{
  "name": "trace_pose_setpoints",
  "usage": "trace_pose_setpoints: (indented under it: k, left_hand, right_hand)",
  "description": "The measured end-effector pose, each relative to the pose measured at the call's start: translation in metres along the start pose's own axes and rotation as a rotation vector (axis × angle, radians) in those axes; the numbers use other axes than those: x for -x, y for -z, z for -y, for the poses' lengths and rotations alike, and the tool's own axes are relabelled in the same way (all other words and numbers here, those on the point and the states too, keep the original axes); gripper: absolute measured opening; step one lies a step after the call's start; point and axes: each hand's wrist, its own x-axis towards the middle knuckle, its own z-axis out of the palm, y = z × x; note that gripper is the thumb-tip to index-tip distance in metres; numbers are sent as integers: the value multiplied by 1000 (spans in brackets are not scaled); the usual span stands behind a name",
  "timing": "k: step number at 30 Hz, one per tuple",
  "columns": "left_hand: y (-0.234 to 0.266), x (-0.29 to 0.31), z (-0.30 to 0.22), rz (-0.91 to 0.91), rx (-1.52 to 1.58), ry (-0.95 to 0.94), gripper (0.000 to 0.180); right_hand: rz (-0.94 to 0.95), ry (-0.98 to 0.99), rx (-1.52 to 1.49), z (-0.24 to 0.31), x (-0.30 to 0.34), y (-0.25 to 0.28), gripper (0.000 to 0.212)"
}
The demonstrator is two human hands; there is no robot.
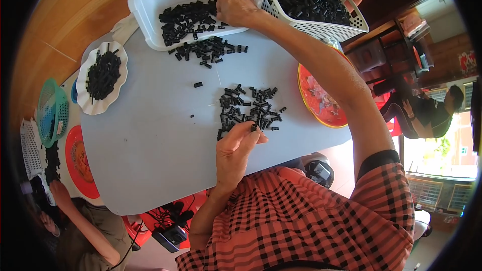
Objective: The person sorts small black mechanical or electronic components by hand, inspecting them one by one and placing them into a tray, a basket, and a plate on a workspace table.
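So a small black part (254,127) is being pinched between the thumb and fingertips of the left hand (235,148), just above the near side of the grey table (155,160). Right by it, a scattered bunch of black pieces (248,105) is being supported by the table, and one loose piece (198,85) is being held up nearer its middle. At the table's far edge, the right hand (236,9) is being held with bent fingers over a white tub (145,10) with more black pieces inside; whether anything is being gripped there can't be told, tbh. A second heap (213,47) is being carried on the table's far side. Off its far right corner, a holey white basket (329,27) is being filled out by a big black load. A red tray (324,93) is being partly covered by the right arm at the table's right edge, and black sticks are being held in a wavy white dish (119,55) at its left edge
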Motion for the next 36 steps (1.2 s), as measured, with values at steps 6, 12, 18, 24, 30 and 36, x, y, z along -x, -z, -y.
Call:
trace_pose_setpoints:
  k: [6, 12, 18, 24, 30, 36]
  left_hand:
    - [3, -1, 4, 54, 47, -22, 19]
    - [4, -3, 1, 64, 3, 2, 20]
    - [4, 1, -6, 4, 20, 36, 16]
    - [6, 3, -5, 42, 78, 72, 18]
    - [3, 0, -8, 35, 22, 76, 23]
    - [5, 0, -7, 41, 33, 64, 23]
  right_hand:
    - [129, -61, -334, 11, 9, 20, 21]
    - [406, -129, -1036, 21, 24, 25, 19]
    - [500, -138, -1261, 37, 25, 18, 17]
    - [597, -89, -1024, 77, 22, 20, 21]
    - [550, 88, -1257, 152, -1, 22, 28]
    - [263, 105, -826, 130, 17, 13, 29]
